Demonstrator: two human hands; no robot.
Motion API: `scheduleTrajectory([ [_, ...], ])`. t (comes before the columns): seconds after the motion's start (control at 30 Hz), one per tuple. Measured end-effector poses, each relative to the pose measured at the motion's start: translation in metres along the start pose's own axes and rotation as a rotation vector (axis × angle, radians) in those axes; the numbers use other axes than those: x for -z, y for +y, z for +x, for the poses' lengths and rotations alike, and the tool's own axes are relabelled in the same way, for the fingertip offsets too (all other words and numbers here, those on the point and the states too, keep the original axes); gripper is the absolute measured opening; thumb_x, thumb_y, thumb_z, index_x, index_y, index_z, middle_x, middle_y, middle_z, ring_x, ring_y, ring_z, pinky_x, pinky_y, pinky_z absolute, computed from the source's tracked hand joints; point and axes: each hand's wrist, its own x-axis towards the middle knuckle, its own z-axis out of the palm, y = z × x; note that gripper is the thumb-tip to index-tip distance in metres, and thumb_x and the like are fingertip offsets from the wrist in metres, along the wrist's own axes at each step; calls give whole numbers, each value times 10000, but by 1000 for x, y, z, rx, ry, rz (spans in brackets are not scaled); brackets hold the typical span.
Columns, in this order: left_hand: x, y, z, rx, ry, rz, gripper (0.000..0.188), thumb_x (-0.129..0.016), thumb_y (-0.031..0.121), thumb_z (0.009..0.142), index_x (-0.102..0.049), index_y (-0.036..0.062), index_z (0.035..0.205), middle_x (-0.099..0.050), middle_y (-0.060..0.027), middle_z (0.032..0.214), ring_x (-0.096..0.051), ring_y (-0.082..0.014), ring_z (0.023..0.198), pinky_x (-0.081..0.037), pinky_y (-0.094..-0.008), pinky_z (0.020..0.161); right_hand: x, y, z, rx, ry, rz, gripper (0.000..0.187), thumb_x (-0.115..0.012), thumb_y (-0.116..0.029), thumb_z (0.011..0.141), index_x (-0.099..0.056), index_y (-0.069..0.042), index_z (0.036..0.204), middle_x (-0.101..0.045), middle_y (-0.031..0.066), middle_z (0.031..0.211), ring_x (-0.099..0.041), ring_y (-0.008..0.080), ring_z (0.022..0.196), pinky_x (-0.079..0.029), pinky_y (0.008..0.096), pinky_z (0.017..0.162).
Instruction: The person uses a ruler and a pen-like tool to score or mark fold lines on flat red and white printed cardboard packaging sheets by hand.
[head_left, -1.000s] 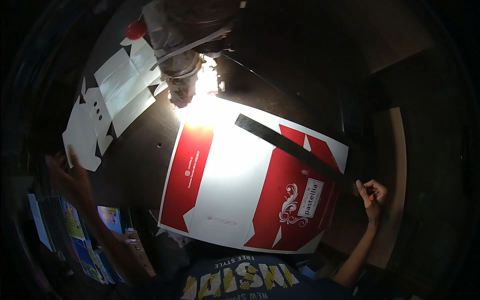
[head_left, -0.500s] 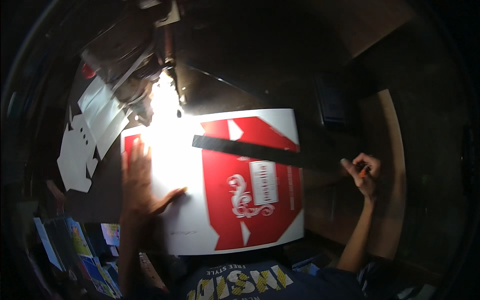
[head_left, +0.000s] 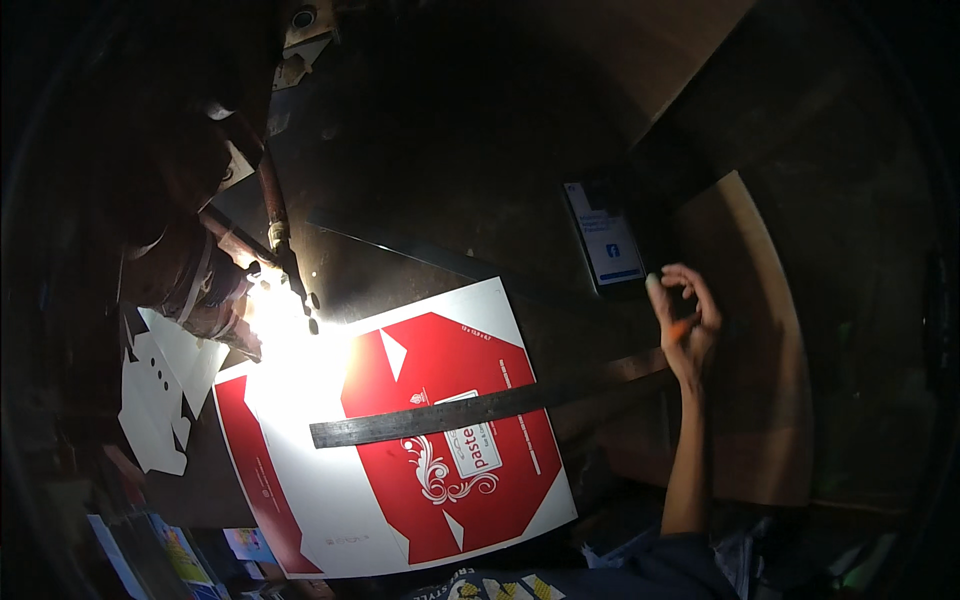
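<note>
My right hand [head_left: 692,335] is just right of a smartphone [head_left: 612,248] with a lit screen. Its thumb and forefinger are stretched toward the phone's lower corner, and a small orange object [head_left: 681,329], whose kind I cannot make out, is tucked in its grip. A long dark ruler [head_left: 420,420] lies slantwise across a printed red and white carton sheet [head_left: 520,455], its right end reaching toward my wrist. No part of my left hand shows. Glare from a bright lamp washes out the sheet's upper left.
The lit lamp [head_left: 283,312] stands at the sheet's upper left, beside dark machinery [head_left: 185,275]. White cut card pieces [head_left: 150,410] lie left of the sheet. A curved brown board edge [head_left: 770,330] runs along the right. Colourful boxes [head_left: 180,550] are at lower left.
My left hand has left the sheet and the view. The phone screen has lit up, and my right hand's fingers have opened out toward it. The view has shifted; sheet and ruler appear turned.
</note>
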Motion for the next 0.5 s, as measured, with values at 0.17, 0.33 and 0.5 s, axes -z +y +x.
scheduleTrajectory([
  [0.17,-18,15,8,94,-232,-57,593,-657,449,915,-572,-21,1266,-607,-228,1257,-564,-351,1189,-420,-506,1019,-19,24,46,-432,-25,141,432,-655,-461,950,-668,-30,972,-633,37,843,-599,118,794,-454,295,656],
  [0.33,-19,24,16,122,-329,-38,553,-651,437,924,-592,-18,1233,-623,-216,1222,-578,-333,1147,-435,-485,991,-25,18,92,-569,-70,103,562,-668,-582,886,-722,-26,827,-637,41,669,-608,125,685,-465,280,736],
  [0.5,-32,32,24,147,-426,-28,516,-645,425,933,-612,-16,1200,-639,-203,1186,-593,-316,1106,-449,-464,963,-22,36,114,-632,-230,77,588,-742,-641,783,-719,-54,747,-666,30,681,-635,136,704,-494,322,763],
])
